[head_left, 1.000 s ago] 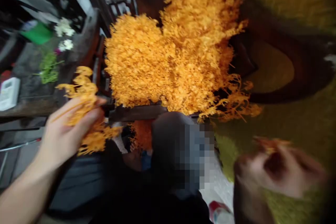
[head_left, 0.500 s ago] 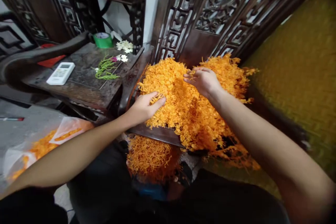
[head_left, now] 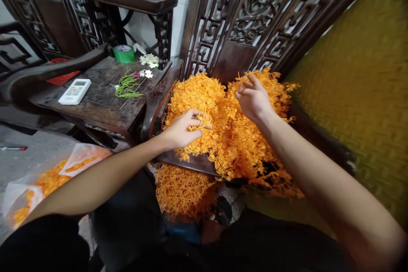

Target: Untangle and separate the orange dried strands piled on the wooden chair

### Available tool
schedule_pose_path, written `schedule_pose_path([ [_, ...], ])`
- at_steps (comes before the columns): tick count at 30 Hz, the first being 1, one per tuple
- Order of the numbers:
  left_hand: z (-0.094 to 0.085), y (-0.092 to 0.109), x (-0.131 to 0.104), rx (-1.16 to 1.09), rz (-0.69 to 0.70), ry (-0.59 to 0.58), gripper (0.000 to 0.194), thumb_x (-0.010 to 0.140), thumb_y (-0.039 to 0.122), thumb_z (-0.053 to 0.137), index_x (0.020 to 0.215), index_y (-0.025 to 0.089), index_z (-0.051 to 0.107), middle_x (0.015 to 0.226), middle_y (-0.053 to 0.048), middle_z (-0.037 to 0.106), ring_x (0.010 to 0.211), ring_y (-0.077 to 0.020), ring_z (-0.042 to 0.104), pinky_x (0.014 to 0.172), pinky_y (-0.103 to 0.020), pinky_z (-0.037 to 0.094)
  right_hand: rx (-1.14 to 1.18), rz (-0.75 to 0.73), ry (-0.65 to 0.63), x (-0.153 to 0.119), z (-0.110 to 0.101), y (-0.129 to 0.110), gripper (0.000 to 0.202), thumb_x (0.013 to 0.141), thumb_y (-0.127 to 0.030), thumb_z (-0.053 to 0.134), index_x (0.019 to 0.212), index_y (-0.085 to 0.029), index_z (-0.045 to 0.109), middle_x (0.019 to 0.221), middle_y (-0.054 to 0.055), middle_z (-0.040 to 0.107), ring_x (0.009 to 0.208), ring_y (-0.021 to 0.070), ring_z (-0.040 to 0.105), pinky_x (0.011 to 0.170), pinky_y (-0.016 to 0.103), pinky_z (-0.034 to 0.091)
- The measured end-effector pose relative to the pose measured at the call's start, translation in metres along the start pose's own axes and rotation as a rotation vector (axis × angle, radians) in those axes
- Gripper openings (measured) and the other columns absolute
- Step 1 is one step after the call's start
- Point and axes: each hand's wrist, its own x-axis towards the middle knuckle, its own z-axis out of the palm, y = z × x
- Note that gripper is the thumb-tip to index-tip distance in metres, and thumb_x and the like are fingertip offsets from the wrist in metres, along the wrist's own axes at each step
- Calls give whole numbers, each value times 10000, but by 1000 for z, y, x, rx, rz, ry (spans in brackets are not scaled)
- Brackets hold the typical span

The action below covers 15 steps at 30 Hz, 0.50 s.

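Orange, curly, flower-like pieces (head_left: pixel 197 93) lie heaped on a dark wooden seat (head_left: pixel 199 163), with a second mound of them to the right. My left hand (head_left: pixel 183 129) is closed around a small cluster of orange strands (head_left: pixel 202 122), held between thumb and fingers over the left mound. Above the right mound is my right hand (head_left: pixel 253 97), its back toward me and fingers bent but apart. No held piece shows there, though orange bits lie close behind the fingertips. Below the seat, between my legs, a pile of thin orange strands (head_left: pixel 181 189) fills a container that is mostly hidden.
On a dark wooden table (head_left: pixel 95 110) at left are a white remote control (head_left: pixel 75 92), green tape (head_left: pixel 124 54), green stems (head_left: pixel 127 86) and white flowers (head_left: pixel 149 60). A plastic bag (head_left: pixel 81 157) of orange pieces lies on the floor. Carved wooden panels (head_left: pixel 219 25) stand behind the seat.
My left hand has shifted slightly right, and the strands in it show more clearly. My right hand has turned, its fingers raised and spread more. The view has shifted a little.
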Motion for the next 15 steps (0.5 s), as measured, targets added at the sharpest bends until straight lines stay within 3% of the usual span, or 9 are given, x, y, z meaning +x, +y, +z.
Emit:
schedule_pose_path([
  [3, 15, 11, 2, 21, 58, -69, 269, 887, 211, 576, 1032, 241, 800, 1373, -114, 603, 1240, -250, 606, 1088, -423, 474, 150, 182, 42, -67, -10, -31, 499, 819, -280, 663, 1304, -317, 551, 1448, 100, 533, 1230, 227, 608, 937, 437, 563],
  [5, 28, 20, 0, 62, 115, -154, 247, 913, 236, 561, 1006, 228, 790, 1162, -101, 683, 1041, -219, 658, 973, -399, 518, 186, 432, -143, -114, -6, -45, 341, 873, -468, 686, 1122, -239, 643, 1199, 116, 662, 1015, 227, 672, 853, 426, 578],
  [6, 36, 24, -2, 87, 150, -199, 241, 928, 247, 549, 979, 216, 783, 1036, -85, 700, 938, -204, 660, 910, -382, 529, 178, 514, -288, -135, -3, -49, 380, 866, -549, 698, 1035, -209, 671, 1092, 112, 686, 952, 221, 672, 845, 418, 575],
  [8, 52, 32, -7, 163, 215, -280, 252, 953, 277, 534, 883, 189, 759, 848, -61, 688, 804, -191, 640, 821, -363, 527, 138, 499, -436, -165, 4, -51, 424, 802, -591, 772, 924, -191, 702, 955, 74, 697, 875, 194, 652, 850, 380, 553],
  [9, 60, 34, -9, 213, 237, -316, 276, 963, 317, 542, 835, 178, 744, 810, -63, 683, 782, -195, 637, 804, -367, 525, 127, 456, -435, -174, 6, -49, 421, 770, -584, 805, 891, -192, 710, 918, 57, 698, 855, 183, 639, 853, 364, 538],
  [11, 71, 39, -12, 294, 242, -373, 362, 965, 463, 581, 827, 165, 736, 817, -85, 696, 792, -222, 652, 806, -391, 531, 142, 387, -303, -182, 6, -45, 405, 722, -569, 845, 827, -204, 704, 861, 32, 694, 802, 167, 610, 824, 343, 515],
  [13, 74, 42, -11, 301, 196, -395, 460, 925, 600, 619, 976, 165, 761, 945, -118, 738, 895, -260, 688, 875, -425, 540, 210, 386, -155, -183, -1, -43, 401, 708, -574, 848, 767, -216, 678, 809, 22, 679, 746, 159, 582, 773, 335, 502],
  [15, 72, 46, -5, 241, 117, -352, 521, 909, 634, 632, 1151, 188, 752, 1135, -132, 750, 1063, -286, 695, 992, -451, 524, 280, 373, -103, -182, -10, -44, 377, 734, -566, 830, 754, -219, 682, 798, 22, 671, 735, 153, 576, 762, 329, 497],
])
